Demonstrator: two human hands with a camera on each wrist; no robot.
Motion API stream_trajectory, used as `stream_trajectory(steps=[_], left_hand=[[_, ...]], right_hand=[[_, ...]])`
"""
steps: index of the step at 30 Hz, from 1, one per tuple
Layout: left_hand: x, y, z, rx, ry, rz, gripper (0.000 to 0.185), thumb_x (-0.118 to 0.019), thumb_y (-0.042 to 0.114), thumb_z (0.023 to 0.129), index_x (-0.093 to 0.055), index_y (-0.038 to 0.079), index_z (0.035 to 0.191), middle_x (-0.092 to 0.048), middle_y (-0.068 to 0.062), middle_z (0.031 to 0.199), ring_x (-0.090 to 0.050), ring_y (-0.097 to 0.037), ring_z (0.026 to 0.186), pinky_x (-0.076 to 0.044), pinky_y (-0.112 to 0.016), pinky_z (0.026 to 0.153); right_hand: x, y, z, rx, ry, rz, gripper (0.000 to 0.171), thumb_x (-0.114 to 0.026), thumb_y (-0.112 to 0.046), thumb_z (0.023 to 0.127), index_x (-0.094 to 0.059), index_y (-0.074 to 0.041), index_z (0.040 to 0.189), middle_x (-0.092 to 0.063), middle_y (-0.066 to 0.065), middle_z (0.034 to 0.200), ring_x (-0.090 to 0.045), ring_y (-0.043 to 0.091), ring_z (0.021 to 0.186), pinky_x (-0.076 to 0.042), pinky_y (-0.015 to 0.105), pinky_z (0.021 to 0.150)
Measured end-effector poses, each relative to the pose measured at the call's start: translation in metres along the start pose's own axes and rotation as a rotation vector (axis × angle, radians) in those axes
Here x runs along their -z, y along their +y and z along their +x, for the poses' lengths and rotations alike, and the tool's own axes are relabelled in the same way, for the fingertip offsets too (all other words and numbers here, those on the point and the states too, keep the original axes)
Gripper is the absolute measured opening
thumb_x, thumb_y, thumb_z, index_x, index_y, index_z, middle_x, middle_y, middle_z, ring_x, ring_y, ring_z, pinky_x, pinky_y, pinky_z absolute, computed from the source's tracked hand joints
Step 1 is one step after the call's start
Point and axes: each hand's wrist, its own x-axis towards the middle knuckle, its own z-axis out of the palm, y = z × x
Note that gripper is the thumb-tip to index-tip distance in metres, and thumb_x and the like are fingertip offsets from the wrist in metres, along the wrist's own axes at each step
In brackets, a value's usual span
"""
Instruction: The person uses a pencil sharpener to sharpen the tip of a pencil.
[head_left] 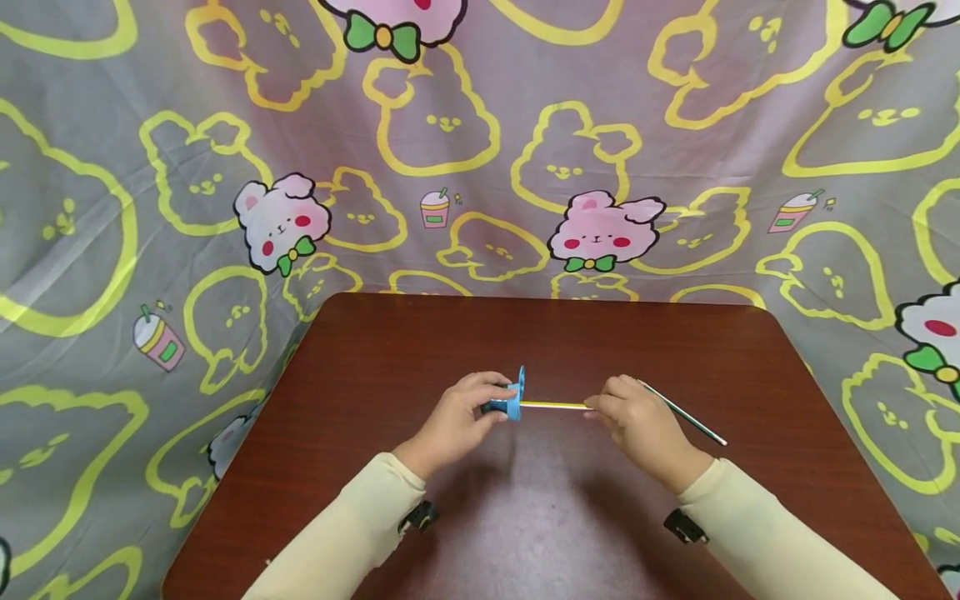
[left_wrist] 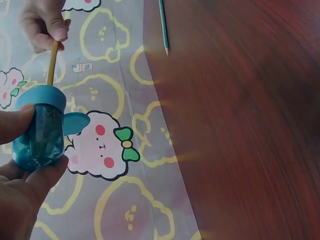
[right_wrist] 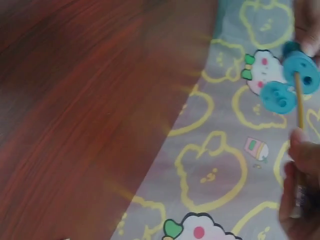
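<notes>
My left hand point(head_left: 459, 417) grips a blue pencil sharpener point(head_left: 512, 395) with a clear blue barrel point(left_wrist: 40, 132) and a flipped-open lid. A yellow pencil point(head_left: 553, 406) is stuck into its hole, and my right hand point(head_left: 633, 417) pinches the pencil's other end. Both hands hover over the middle of the dark red table point(head_left: 525, 517). In the left wrist view the pencil point(left_wrist: 51, 64) runs from the sharpener up to the right hand's fingers point(left_wrist: 47, 22). The right wrist view shows the sharpener point(right_wrist: 299, 75) with the pencil point(right_wrist: 299, 100) entering it.
A second, teal pencil point(head_left: 684, 412) lies on the table just right of my right hand, also seen as a teal pencil point(left_wrist: 163, 25) in the left wrist view. A grey cloth point(head_left: 480, 167) with yellow and pink cartoon prints hangs behind and around the table.
</notes>
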Motion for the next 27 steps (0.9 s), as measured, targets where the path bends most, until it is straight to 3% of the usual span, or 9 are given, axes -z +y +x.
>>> stream_trajectory(steps=[4,6,12,14,15,17,20,23,27], left_hand=[[-0.002,-0.002,-0.002,-0.086,0.007,0.041,0.034,-0.075,-0.004,0.079,-0.072,0.005,0.112,-0.062,-0.01,0.119,-0.058,-0.025,0.107,-0.053,-0.025,0.072],[-0.004,-0.004,-0.002,-0.154,0.026,0.067,0.032,-0.076,-0.006,0.078,-0.073,0.004,0.108,-0.063,-0.011,0.116,-0.058,-0.025,0.107,-0.054,-0.028,0.078],[-0.008,-0.005,-0.002,-0.305,0.078,0.111,0.028,-0.077,-0.007,0.075,-0.076,0.005,0.101,-0.065,-0.01,0.112,-0.058,-0.024,0.106,-0.051,-0.028,0.089],[-0.009,-0.005,-0.002,-0.319,0.074,0.11,0.028,-0.077,-0.007,0.076,-0.075,0.005,0.101,-0.065,-0.009,0.112,-0.058,-0.024,0.107,-0.051,-0.027,0.089],[-0.009,-0.006,-0.002,-0.316,0.071,0.108,0.028,-0.077,-0.007,0.076,-0.075,0.005,0.101,-0.065,-0.009,0.112,-0.058,-0.024,0.107,-0.051,-0.027,0.089],[-0.009,-0.006,-0.002,-0.293,0.066,0.102,0.028,-0.077,-0.007,0.075,-0.075,0.005,0.101,-0.066,-0.01,0.112,-0.059,-0.024,0.106,-0.051,-0.028,0.089],[-0.008,-0.007,-0.001,-0.193,0.055,0.059,0.03,-0.076,-0.006,0.077,-0.074,0.004,0.105,-0.065,-0.011,0.114,-0.058,-0.024,0.106,-0.053,-0.025,0.08],[-0.005,-0.008,0.0,-0.095,0.046,0.003,0.032,-0.074,-0.005,0.079,-0.073,0.004,0.109,-0.063,-0.01,0.118,-0.058,-0.023,0.105,-0.053,-0.022,0.071],[0.0,-0.006,0.002,-0.016,0.058,-0.043,0.033,-0.074,-0.004,0.08,-0.072,0.004,0.112,-0.062,-0.009,0.12,-0.058,-0.021,0.101,-0.051,-0.022,0.068]], right_hand=[[0.005,0.0,0.003,-0.151,-0.16,0.14,0.013,-0.076,-0.019,0.082,-0.074,-0.008,0.077,-0.052,-0.009,0.068,-0.049,0.005,0.06,-0.043,0.021,0.053],[0.009,0.001,0.005,-0.257,-0.273,0.247,0.008,-0.081,-0.008,0.073,-0.075,-0.008,0.078,-0.054,-0.011,0.068,-0.049,0.001,0.06,-0.043,0.02,0.054],[0.018,0.015,0.013,-0.7,-0.669,0.709,0.011,-0.073,-0.015,0.084,-0.075,-0.004,0.082,-0.056,-0.007,0.065,-0.047,0.005,0.059,-0.04,0.023,0.052],[0.018,0.02,0.015,-0.82,-0.749,0.819,0.014,-0.072,-0.014,0.086,-0.073,-0.001,0.083,-0.053,-0.004,0.062,-0.045,0.008,0.056,-0.038,0.023,0.05],[0.018,0.022,0.016,-0.833,-0.77,0.834,0.015,-0.071,-0.014,0.087,-0.073,0.0,0.084,-0.051,-0.003,0.061,-0.045,0.009,0.055,-0.038,0.023,0.049],[0.018,0.022,0.018,-0.811,-0.779,0.777,0.013,-0.07,-0.015,0.088,-0.074,-0.003,0.085,-0.056,-0.003,0.064,-0.049,0.01,0.059,-0.041,0.025,0.052],[0.016,0.013,0.02,-0.677,-0.682,0.527,0.014,-0.07,-0.019,0.088,-0.076,-0.007,0.093,-0.064,-0.003,0.077,-0.056,0.012,0.07,-0.047,0.03,0.06],[0.012,0.002,0.018,-0.435,-0.455,0.232,0.024,-0.074,-0.024,0.085,-0.075,-0.007,0.103,-0.067,0.001,0.094,-0.06,0.017,0.085,-0.052,0.036,0.07],[0.003,-0.003,0.007,-0.063,-0.074,-0.05,0.028,-0.062,-0.027,0.095,-0.072,-0.002,0.102,-0.065,0.007,0.092,-0.061,0.024,0.085,-0.053,0.039,0.069]])
